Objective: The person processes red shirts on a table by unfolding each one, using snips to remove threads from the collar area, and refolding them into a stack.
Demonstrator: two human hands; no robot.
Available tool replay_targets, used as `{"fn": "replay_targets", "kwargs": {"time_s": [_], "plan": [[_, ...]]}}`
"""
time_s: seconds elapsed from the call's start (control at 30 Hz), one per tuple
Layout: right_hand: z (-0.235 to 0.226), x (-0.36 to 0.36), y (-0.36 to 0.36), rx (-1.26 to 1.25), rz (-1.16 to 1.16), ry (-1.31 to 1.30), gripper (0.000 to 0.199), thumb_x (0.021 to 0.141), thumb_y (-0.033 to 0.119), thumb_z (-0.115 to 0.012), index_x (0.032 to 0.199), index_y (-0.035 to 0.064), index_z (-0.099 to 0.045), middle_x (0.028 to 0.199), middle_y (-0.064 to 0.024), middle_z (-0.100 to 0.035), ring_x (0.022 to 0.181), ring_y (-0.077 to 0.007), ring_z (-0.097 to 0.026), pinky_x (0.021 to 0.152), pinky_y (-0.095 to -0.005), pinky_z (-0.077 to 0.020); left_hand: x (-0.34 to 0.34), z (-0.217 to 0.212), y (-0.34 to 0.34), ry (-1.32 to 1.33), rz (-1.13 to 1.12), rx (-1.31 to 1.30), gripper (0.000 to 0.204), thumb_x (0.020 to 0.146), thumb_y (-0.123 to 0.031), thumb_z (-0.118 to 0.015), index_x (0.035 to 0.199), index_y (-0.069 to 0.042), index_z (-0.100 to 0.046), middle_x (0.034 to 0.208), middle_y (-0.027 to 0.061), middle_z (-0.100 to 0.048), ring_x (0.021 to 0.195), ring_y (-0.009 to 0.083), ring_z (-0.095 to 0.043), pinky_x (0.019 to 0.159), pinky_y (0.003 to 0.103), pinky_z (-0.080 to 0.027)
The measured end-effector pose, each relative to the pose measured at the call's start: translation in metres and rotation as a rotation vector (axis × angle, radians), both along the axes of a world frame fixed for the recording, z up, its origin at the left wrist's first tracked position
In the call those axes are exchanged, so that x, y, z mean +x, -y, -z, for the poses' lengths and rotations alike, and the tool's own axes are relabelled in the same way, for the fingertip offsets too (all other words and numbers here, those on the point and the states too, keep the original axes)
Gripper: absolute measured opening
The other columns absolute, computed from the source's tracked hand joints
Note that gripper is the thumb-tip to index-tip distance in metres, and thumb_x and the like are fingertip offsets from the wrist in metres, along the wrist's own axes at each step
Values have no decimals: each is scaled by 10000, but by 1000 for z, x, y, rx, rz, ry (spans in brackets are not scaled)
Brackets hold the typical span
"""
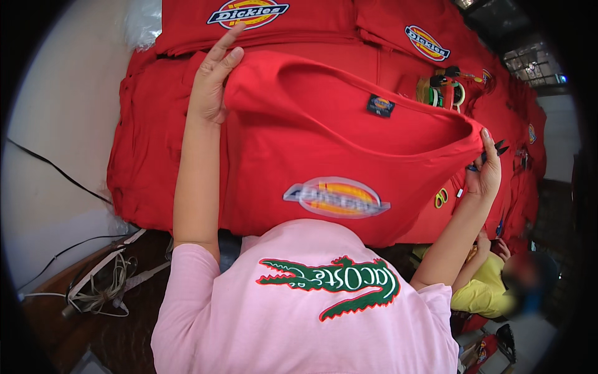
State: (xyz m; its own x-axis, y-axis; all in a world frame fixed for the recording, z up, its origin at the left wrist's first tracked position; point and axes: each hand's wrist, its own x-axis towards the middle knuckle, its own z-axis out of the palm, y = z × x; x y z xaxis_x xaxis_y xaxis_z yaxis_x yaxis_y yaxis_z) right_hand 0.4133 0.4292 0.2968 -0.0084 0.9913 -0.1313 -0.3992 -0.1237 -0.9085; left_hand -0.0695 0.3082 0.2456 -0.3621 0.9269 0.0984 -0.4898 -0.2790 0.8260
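Observation:
A red T-shirt [268,156] is stretched out between my two hands, its wide neckline facing up. Inside the neck sits a small black label [380,105], and a blurred oval logo patch [337,197] is on the chest. My left hand [213,84] holds the shirt's left shoulder, with thumb and forefinger stretched upward. At the opposite shoulder, my right hand [484,174] pinches the fabric beside the neckline. Dark-bladed thread snips [499,148] also stick out of the right hand; their handle is mostly hidden by the fingers.
Stacked red garments [146,143] cover the table. Rolls of tape [458,95] and yellow-handled scissors [441,198] lie on the right. Another person in a yellow top [483,290] is at the lower right. Bundled cables [103,290] are at the lower left by the wall.

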Motion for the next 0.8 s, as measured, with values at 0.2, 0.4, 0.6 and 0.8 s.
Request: {"fn": "replay_targets", "kwargs": {"time_s": [0.2, 0.4, 0.6, 0.8], "plan": [[68, -24, -73, -168, -5, 95, 55, 915, 105, -764, 937, 108, -714, 669, 103, -544, 434, -26, -307, 432, -226, -225, -11, 25, -39, -85, 29, -1, 794, 947, -75, -691, 1620, -66, -271, 852, -65, -608, 759, 29, -510, 760, 202, -435], [193, -30, -131, -219, -81, 758, 245, 865, 169, -815, 1078, 79, -733, 811, 52, -651, 524, -43, -446, 503, -219, -364, -28, 138, -75, -489, 45, -423, 645, 980, -155, -668, 1552, -31, -397, 1014, 28, -694, 951, 104, -642, 896, 244, -473], [219, -136, -85, 426, -225, 984, 186, 865, 119, -763, 1033, 41, -754, 985, -98, -755, 883, -208, -698, 843, -346, -537, -44, 167, 18, -459, 60, -648, 375, 1017, -205, -624, 1345, -29, -577, 1127, 76, -731, 958, 127, -697, 852, 248, -494], [209, -242, -17, 623, -501, 1247, 202, 867, 201, -759, 1032, 85, -751, 982, -98, -726, 878, -261, -717, 764, -386, -561, -8, 185, 127, -403, 66, -683, 260, 993, -126, -661, 1228, -13, -659, 1040, 35, -719, 928, 88, -670, 835, 232, -506]]}}
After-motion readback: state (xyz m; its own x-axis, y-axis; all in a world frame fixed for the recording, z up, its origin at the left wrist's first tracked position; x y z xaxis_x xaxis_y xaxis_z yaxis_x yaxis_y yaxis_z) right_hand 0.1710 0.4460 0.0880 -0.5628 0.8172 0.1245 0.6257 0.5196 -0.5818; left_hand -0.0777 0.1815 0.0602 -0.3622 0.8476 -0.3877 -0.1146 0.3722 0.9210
